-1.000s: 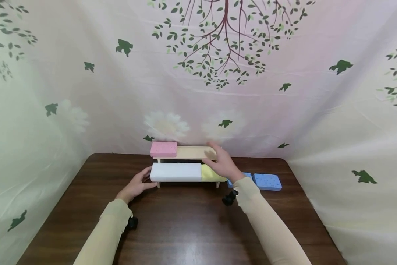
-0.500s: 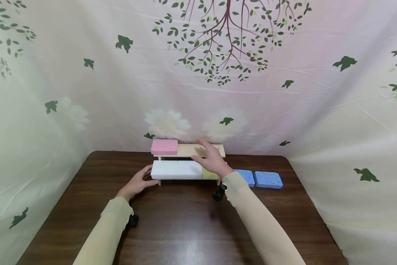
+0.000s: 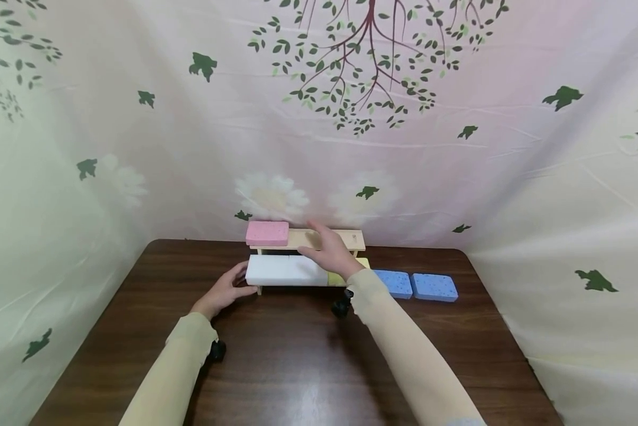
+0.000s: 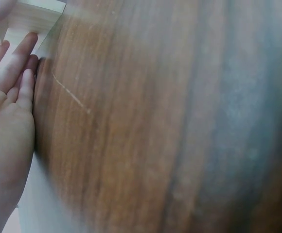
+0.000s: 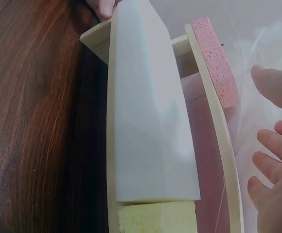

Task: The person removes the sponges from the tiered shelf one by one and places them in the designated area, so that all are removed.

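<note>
A two-tier wooden shelf [image 3: 301, 239] stands at the back of the table. Its upper tier bears a pink sponge [image 3: 267, 234] at the left end. White sponge-like blocks [image 3: 276, 270] line the lower tier, with a yellow sponge [image 5: 158, 217] at their right end, partly behind my right wrist in the head view. My left hand [image 3: 225, 291] holds the left end of the shelf, thumb at the front and fingers behind. Over the shelf, my right hand [image 3: 330, 251] is spread with nothing in it, thumb apart from the fingers.
Two blue sponges [image 3: 434, 287] lie side by side on the dark wooden table [image 3: 287, 355], right of the shelf. A printed cloth [image 3: 191, 148] hangs directly behind the table and along both sides.
My right hand has moved left across the shelf, from its right end toward the middle, uncovering more of the nearer blue sponge. My left hand has stayed at the shelf's left end.
</note>
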`<state>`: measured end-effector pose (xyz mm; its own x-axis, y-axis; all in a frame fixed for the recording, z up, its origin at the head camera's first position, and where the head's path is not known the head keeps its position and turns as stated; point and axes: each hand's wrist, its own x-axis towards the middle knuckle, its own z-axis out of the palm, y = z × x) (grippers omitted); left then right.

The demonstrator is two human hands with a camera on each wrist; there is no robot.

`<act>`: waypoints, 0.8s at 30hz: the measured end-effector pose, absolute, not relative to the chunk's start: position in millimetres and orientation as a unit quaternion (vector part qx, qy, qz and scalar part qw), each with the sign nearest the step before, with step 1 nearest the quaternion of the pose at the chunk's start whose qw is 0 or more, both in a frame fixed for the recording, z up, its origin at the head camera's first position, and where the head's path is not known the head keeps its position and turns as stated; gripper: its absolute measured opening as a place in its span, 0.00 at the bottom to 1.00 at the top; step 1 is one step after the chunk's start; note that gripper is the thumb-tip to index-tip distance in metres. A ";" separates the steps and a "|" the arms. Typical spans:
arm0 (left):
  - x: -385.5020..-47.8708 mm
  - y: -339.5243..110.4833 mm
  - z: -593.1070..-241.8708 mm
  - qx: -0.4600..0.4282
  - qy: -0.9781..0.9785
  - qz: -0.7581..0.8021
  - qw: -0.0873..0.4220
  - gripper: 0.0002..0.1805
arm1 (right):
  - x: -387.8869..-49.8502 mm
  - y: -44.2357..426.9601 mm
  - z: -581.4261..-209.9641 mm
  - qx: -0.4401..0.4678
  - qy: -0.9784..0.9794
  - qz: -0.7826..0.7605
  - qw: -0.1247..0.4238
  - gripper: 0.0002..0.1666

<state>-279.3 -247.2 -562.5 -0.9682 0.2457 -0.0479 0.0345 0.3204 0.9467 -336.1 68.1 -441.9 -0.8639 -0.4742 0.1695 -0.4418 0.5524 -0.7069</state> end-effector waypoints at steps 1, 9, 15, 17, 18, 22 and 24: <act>-279.2 -247.5 -562.0 0.086 0.806 0.578 0.092 0.47 | -337.1 66.9 -442.0 -0.261 0.880 -0.395 0.022 0.47; -279.4 -249.6 -564.9 0.076 0.811 0.572 0.094 0.47 | -343.2 52.3 -445.4 -0.259 0.881 -0.394 0.042 0.50; -276.6 -246.6 -561.1 0.077 0.810 0.574 0.092 0.46 | -343.1 41.3 -445.2 -0.264 0.880 -0.391 0.051 0.49; -276.4 -245.5 -559.9 0.074 0.809 0.577 0.092 0.46 | -343.5 38.5 -445.3 -0.267 0.880 -0.389 0.049 0.49; -276.6 -245.2 -559.7 0.075 0.808 0.577 0.092 0.46 | -343.9 37.3 -445.7 -0.268 0.881 -0.387 0.048 0.49; -277.4 -245.3 -559.9 0.079 0.809 0.575 0.094 0.46 | -346.7 31.9 -448.0 -0.268 0.889 -0.370 0.038 0.49; -277.8 -246.1 -560.0 0.081 0.811 0.572 0.092 0.47 | -347.8 29.1 -448.0 -0.267 0.892 -0.364 0.035 0.50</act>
<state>-277.8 -246.1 -560.0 -0.9699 0.2365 -0.0575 0.0253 0.3331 0.9425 -347.8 29.1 -448.0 -0.8545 -0.5024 0.1321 -0.4515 0.5925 -0.6672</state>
